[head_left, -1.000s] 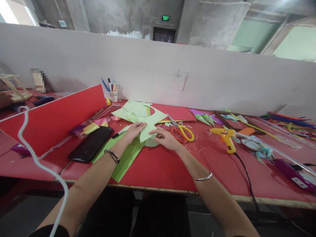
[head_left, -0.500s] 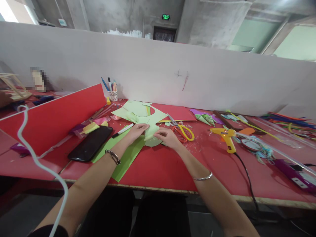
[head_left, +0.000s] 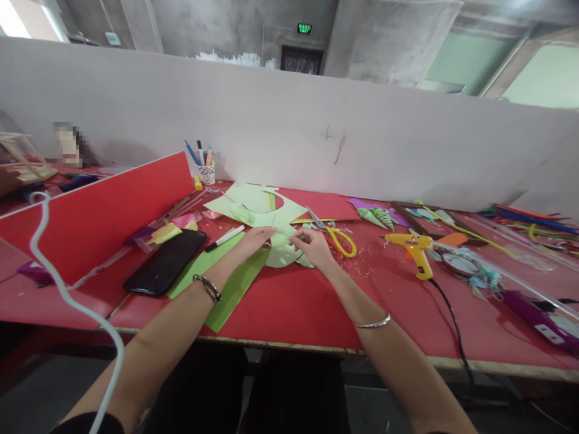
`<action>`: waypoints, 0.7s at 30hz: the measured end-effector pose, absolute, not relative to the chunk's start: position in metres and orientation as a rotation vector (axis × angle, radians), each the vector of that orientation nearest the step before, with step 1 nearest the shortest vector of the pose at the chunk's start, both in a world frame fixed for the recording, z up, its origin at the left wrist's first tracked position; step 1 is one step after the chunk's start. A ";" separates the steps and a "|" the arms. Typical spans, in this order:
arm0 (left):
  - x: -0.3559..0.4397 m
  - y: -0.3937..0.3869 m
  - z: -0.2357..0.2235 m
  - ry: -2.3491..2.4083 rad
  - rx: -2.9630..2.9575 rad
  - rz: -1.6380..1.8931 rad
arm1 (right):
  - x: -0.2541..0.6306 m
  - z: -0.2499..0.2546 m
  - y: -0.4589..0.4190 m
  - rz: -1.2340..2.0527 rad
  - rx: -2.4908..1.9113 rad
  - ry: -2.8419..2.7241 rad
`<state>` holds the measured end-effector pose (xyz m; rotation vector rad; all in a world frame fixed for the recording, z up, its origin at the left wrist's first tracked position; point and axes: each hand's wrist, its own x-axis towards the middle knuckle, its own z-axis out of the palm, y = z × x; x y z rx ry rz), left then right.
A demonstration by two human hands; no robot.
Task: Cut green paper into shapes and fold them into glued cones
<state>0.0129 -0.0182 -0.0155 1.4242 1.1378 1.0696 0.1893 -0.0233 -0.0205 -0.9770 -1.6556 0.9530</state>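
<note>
Between my two hands is a small pale green paper piece (head_left: pixel 283 234), bent upward along its near side. The fingers of my left hand (head_left: pixel 254 242) are closed on its left edge. A pinch of thumb and fingers of my right hand (head_left: pixel 313 246) grips its right edge. Just below it, a pale green paper cutout (head_left: pixel 279 258) with a dark drawn outline lies on the red tabletop (head_left: pixel 289 307). Behind my hands rests a pale green sheet (head_left: pixel 228 209) with a large round hole. Brighter green paper (head_left: pixel 239 295) lies partly beneath my left forearm.
Open scissors (head_left: pixel 342 242) with yellow and orange handles lie right of my right hand. Farther right is a yellow glue gun (head_left: pixel 415 248) with a black cord. Left are a marker (head_left: pixel 225 239), a black phone (head_left: pixel 165 265) and a standing red board (head_left: pixel 113 211). A white cable (head_left: pixel 72 298) crosses the left foreground.
My right fingers, apart at first, have closed on the paper piece. Its near end has been bent up and away, so more of the cutout beneath shows.
</note>
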 end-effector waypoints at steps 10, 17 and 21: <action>0.014 -0.017 -0.020 1.086 1.608 0.964 | 0.188 -0.020 -0.026 0.885 -0.995 -1.640; 0.014 -0.018 -0.017 1.055 1.588 1.018 | 0.186 -0.020 -0.025 0.994 -0.917 -1.564; 0.012 -0.017 -0.016 1.095 1.550 1.022 | 0.187 -0.018 -0.025 1.021 -0.880 -1.544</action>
